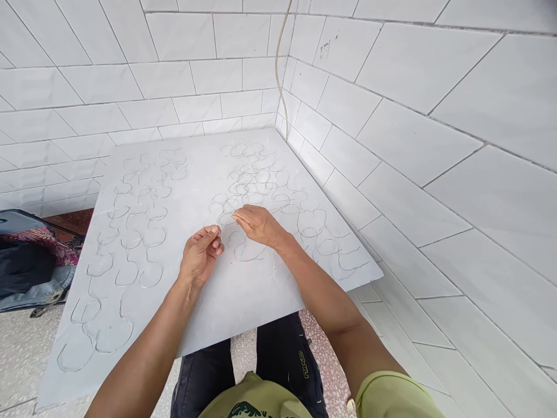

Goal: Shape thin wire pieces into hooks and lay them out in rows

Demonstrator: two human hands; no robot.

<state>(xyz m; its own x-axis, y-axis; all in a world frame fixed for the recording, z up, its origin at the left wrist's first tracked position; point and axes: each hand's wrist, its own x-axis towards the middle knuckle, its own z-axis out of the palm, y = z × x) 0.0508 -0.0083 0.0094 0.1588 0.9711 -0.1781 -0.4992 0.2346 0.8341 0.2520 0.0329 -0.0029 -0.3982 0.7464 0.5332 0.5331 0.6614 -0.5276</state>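
Observation:
My left hand is closed in a pinch above the middle of the white table. A short bit of thin wire shows at its thumb and fingertips. Just to the right and a little farther off is my right hand, its fingers drawn together and pointing left. Whatever those fingertips hold, if anything, I cannot make out. Around and beyond it lie many loose curved thin wires, tangled in a pile. Down the left side of the table, S-shaped bent wires are laid out in rough columns.
White tiled walls meet at the table's far right corner. A pale cable hangs down that corner. On the left, a bag with dark and flowered cloth rests beside the table. My legs are under the near edge.

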